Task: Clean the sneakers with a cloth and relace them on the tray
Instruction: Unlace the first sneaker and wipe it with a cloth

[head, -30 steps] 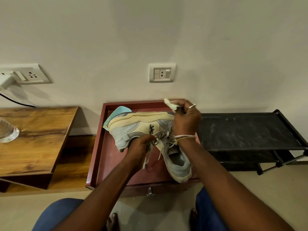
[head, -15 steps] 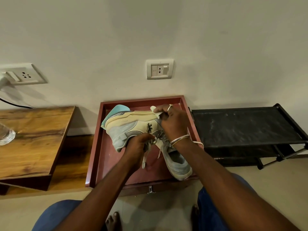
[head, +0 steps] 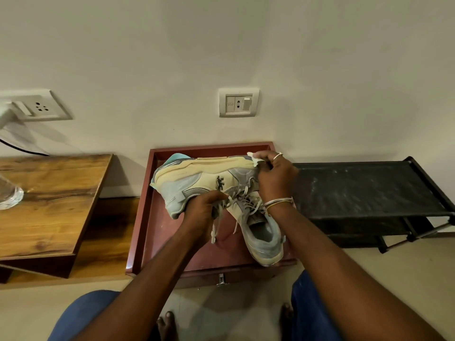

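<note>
Sneaker (head: 197,183), one of two, tipped sideways over the far edge of one red tray (head: 145,217); left hand (head: 200,215) fingers curl round its laces (head: 222,207). Right hand (head: 275,178) pinches one white cloth (head: 253,159) against its sole. Second sneaker (head: 264,235) lies at the near right corner.

Cream-grey sneaker (head: 197,183) sideways over maroon tray (head: 145,207), white cloth (head: 253,160) at its sole, second sneaker (head: 267,236) upright

R hand (head: 275,178) w/ cloth (head: 254,160) on sneaker (head: 197,183)
</note>
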